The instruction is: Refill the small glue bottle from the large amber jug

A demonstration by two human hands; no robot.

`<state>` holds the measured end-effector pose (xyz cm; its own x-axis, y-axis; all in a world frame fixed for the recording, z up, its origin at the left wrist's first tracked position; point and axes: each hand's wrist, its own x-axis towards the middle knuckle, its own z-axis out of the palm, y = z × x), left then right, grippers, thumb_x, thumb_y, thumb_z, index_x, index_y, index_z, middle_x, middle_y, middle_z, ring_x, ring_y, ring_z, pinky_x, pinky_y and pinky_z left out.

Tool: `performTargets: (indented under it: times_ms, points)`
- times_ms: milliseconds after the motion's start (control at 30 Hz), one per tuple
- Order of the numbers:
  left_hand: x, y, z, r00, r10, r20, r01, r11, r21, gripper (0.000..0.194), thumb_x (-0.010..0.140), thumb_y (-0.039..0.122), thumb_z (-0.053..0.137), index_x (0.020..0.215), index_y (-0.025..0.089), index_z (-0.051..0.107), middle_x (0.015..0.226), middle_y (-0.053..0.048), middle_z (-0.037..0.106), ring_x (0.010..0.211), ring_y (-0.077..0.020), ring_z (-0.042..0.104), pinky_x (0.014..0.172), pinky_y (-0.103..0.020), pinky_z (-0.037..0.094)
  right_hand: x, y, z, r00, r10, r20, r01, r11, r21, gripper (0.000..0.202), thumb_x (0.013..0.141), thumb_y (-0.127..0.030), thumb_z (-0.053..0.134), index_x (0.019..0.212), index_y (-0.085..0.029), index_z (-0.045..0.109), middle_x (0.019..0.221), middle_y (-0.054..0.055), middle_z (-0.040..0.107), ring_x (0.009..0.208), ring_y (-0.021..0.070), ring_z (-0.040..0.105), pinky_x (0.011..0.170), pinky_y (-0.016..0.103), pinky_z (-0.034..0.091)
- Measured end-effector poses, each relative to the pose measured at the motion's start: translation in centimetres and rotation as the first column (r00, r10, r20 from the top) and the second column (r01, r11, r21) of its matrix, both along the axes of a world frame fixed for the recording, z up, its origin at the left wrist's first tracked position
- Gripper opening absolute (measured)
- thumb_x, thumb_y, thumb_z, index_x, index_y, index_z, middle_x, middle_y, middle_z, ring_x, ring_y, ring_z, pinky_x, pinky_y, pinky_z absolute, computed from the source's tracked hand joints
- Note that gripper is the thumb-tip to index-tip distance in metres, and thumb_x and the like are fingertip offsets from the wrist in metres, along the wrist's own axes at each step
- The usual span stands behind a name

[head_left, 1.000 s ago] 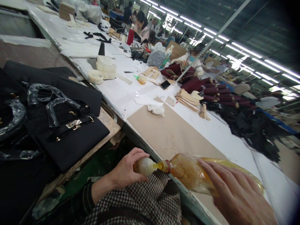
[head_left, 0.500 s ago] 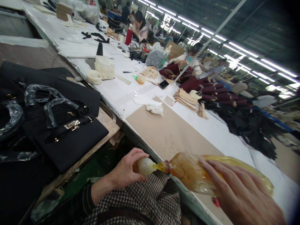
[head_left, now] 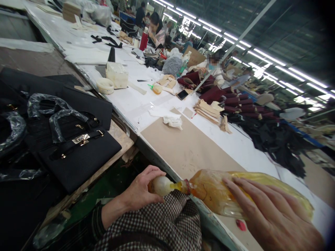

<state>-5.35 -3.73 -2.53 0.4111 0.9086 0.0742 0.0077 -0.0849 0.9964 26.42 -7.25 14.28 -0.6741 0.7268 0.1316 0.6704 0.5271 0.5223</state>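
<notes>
Right hand [head_left: 274, 212] apparently around bottle [head_left: 210, 191]

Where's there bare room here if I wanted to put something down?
The brown sheet is bare, bar some marks, between the tissue and the large bottle. White tabletop between the white block and that sheet is mostly bare too. It's crowded left, with black bags, and across the tabletop around the maroon pieces.
</notes>
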Motion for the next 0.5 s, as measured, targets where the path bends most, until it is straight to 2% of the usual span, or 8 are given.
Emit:
performTargets:
  times_ms: [133,267,500]
  points:
    - [-0.1,-0.1,-0.1,1.0,0.001,0.007,-0.001,1.0,-0.006,0.076,0.059,0.017,0.097,0.128,0.027,0.068,0.13,-0.007,0.058,0.123,-0.0267,0.058,0.111,-0.04,0.045,-0.3,0.0,0.6,1.0,-0.005,-0.02,0.005,1.0,-0.007,0.076,0.096,-0.005,0.039,0.166,-0.023,0.016,0.128,0.019,0.068,0.113,0.0433,0.064,0.095,0.061,0.047]
    - [-0.1,-0.1,-0.3,1.0,0.0,0.013,0.0,1.0,-0.007,0.076,0.059,0.017,0.097,0.129,0.028,0.068,0.132,-0.006,0.058,0.124,-0.0263,0.058,0.111,-0.038,0.046,-0.8,-0.1,1.5,0.999,-0.014,0.036,0.015,0.999,-0.042,0.078,0.096,-0.004,0.043,0.166,-0.021,0.013,0.131,0.02,0.067,0.117,0.0431,0.063,0.097,0.06,0.048]
    - [-0.3,-0.1,-0.3,1.0,-0.001,0.009,0.001,1.0,0.002,0.076,0.059,0.016,0.097,0.129,0.026,0.068,0.131,-0.006,0.058,0.123,-0.0256,0.058,0.11,-0.037,0.046,-1.2,-0.1,2.2,0.995,0.023,0.099,-0.023,1.0,0.003,0.084,0.093,0.003,0.047,0.166,-0.016,0.012,0.127,0.023,0.068,0.114,0.0441,0.064,0.093,0.058,0.05]
